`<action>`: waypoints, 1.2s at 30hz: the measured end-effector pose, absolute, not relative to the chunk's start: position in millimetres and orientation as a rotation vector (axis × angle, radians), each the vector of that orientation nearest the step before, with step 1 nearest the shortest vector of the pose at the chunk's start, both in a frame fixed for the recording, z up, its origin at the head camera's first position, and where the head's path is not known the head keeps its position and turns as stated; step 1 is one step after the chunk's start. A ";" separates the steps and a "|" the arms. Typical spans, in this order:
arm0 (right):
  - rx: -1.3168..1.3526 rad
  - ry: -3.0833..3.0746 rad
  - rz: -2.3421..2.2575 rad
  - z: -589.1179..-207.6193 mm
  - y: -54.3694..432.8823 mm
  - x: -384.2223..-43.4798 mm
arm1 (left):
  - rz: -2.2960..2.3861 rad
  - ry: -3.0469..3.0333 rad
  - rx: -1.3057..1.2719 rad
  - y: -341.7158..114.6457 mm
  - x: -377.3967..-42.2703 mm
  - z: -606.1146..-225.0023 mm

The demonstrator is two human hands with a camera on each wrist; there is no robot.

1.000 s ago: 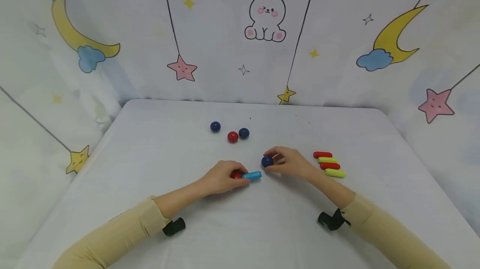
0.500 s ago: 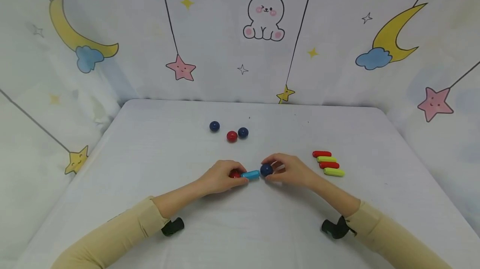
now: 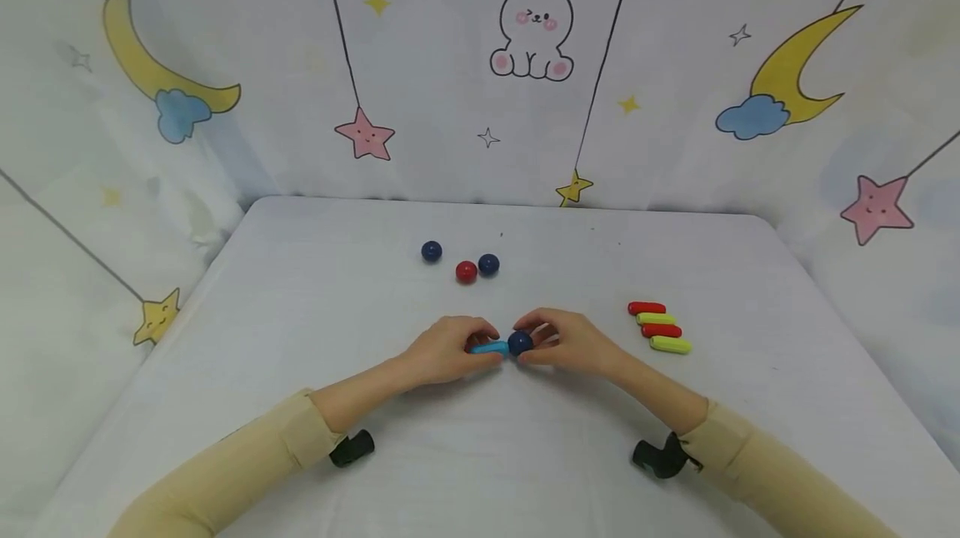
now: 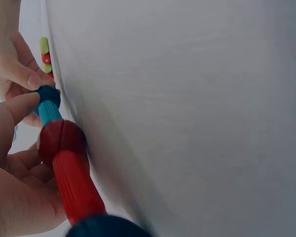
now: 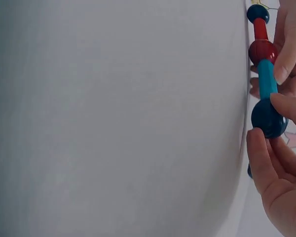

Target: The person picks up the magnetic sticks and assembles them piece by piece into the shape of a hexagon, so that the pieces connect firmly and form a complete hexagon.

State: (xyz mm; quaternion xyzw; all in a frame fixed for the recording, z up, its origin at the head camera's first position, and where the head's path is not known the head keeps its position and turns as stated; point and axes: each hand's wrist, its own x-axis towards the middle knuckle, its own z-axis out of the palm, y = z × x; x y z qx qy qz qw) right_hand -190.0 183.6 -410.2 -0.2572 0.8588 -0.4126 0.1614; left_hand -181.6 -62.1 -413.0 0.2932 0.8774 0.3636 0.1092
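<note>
A chain of rods and balls runs between my hands: a dark blue ball (image 4: 108, 227), a red ribbed rod (image 4: 79, 187), a red ball (image 4: 62, 140), then a light blue rod (image 3: 491, 347). My left hand (image 3: 450, 348) holds this chain around the red ball and light blue rod; in the head view its fingers hide most of the red ball. Another dark blue ball (image 5: 269, 118) is pinched between the fingertips of my right hand (image 3: 573, 342). That ball touches the free end of the light blue rod.
Two dark blue balls (image 3: 431, 251) and a red ball (image 3: 467, 272) lie farther back on the white table (image 3: 315, 271). To the right, red rods (image 3: 647, 308) and yellow-green rods (image 3: 671, 345) lie in a staggered row. A patterned cloth (image 3: 435, 63) hangs behind.
My right hand has brought its dark blue ball nearer and leftward, up to the light blue rod's end. The left hand now covers more of the rod and red ball.
</note>
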 end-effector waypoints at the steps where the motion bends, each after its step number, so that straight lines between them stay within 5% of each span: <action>1: -0.713 2.446 -1.180 -410.1 181.9 -190.0 | 1.058 2.578 0.863 -60.1 -181.8 -412.3; 12: -0.653 2.447 -1.156 -409.4 184.6 -189.6 | 1.045 2.578 0.878 -49.2 -183.9 -412.9; 27: -0.382 2.964 -0.815 -383.3 306.9 -205.9 | 1.024 2.568 0.889 -51.1 -183.8 -414.8; 36: -0.175 2.851 -0.817 -391.5 321.9 -214.0 | 1.015 2.558 0.887 -49.9 -184.4 -413.8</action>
